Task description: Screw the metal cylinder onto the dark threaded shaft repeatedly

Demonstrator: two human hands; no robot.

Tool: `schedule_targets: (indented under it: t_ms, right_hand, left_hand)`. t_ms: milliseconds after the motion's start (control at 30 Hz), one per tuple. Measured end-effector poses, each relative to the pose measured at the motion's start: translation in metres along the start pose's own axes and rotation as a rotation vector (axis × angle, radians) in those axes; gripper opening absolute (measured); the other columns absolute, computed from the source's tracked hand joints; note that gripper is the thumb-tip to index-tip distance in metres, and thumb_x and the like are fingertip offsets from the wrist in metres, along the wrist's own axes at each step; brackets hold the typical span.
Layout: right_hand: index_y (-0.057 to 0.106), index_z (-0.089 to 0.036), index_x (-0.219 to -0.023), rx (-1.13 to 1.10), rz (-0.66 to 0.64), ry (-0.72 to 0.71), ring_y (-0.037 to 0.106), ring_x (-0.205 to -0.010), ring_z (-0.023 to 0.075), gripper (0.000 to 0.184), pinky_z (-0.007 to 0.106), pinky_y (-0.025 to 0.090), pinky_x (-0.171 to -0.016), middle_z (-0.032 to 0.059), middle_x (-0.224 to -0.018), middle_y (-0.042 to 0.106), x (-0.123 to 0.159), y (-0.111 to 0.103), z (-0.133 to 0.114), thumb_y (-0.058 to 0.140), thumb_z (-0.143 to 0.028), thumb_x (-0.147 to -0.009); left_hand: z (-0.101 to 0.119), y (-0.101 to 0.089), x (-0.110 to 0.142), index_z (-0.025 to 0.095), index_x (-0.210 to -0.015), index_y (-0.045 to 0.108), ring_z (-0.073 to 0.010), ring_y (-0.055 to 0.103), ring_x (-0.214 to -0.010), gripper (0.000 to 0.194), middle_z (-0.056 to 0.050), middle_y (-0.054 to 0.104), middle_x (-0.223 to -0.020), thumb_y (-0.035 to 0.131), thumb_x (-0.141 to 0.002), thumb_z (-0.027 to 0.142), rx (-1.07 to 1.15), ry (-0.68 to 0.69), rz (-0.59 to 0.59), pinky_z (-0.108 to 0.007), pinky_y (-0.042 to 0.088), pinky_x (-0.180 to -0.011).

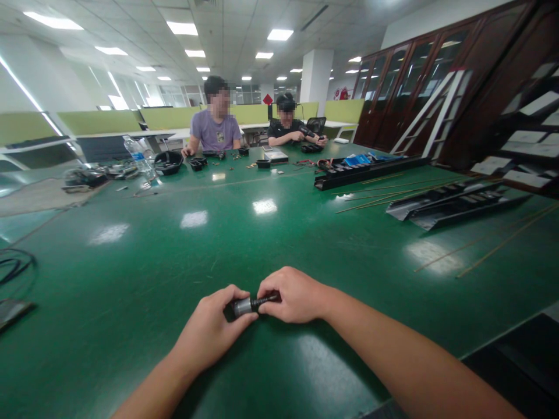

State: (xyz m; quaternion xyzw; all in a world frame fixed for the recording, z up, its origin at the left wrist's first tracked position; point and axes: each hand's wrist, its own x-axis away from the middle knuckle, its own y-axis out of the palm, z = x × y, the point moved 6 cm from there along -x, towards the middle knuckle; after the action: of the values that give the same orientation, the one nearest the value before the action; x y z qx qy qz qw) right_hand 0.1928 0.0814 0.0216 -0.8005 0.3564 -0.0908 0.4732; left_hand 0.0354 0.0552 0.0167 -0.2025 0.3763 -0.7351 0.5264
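Between thumb and fingers, my left hand (209,326) grips a small silver-and-black cylinder (243,306), held sideways just above the green table. A thin dark ribbed shaft (263,300) sticks out of the cylinder's right end. My right hand (297,295) pinches the far end of that shaft, with its fingertips close to those of my left hand. The shaft's tip is hidden in the right hand's fingers, and the cylinder's left end is partly covered by the left hand. What kind of part it is I cannot tell.
Across the green table (166,250) sit two people, one handling a dark tool (308,132). Black metal channels (463,203) and thin rods (502,244) lie to the right. Bottles (137,156) and small black trays (263,164) stand farther back. A black cable (15,265) is at left.
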Motion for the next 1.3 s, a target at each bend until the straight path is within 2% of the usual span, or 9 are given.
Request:
schedule_targets:
  t_ms: [633,900,1300]
  right_hand:
    - [0.071,-0.018,-0.088,0.004,0.063,0.027,0.06,-0.068,0.0136,0.013,0.023,0.038,-0.061,0.0016,-0.077,0.07,0.0001,-0.0041,0.0013,0.07,-0.027,-0.078]
    - [0.071,-0.018,-0.088,-0.034,0.06,0.037,0.06,-0.067,0.0132,0.017,0.022,0.038,-0.06,0.0016,-0.077,0.071,-0.0003,-0.004,0.0012,0.071,-0.032,-0.079]
    - [0.067,-0.017,-0.084,-0.006,0.078,0.072,0.058,-0.065,0.012,0.013,0.021,0.036,-0.059,0.0002,-0.074,0.067,0.0004,-0.0087,0.0028,0.073,-0.026,-0.076]
  left_hand:
    - [-0.0033,-0.0044,-0.0006,0.023,-0.1,0.064,-0.0212,0.067,-0.09,0.024,-0.002,0.072,-0.098,0.069,-0.082,0.038,-0.025,-0.01,0.044,-0.031,0.051,-0.08]
    - [-0.0062,-0.0044,0.0006,0.023,-0.1,0.064,-0.0208,0.067,-0.092,0.023,-0.002,0.071,-0.099,0.069,-0.083,0.037,-0.021,-0.015,0.039,-0.031,0.05,-0.081]
    - [-0.007,-0.005,0.0006,0.024,-0.099,0.064,-0.0197,0.067,-0.09,0.022,0.0,0.071,-0.097,0.069,-0.082,0.036,-0.017,-0.023,0.053,-0.031,0.05,-0.081]
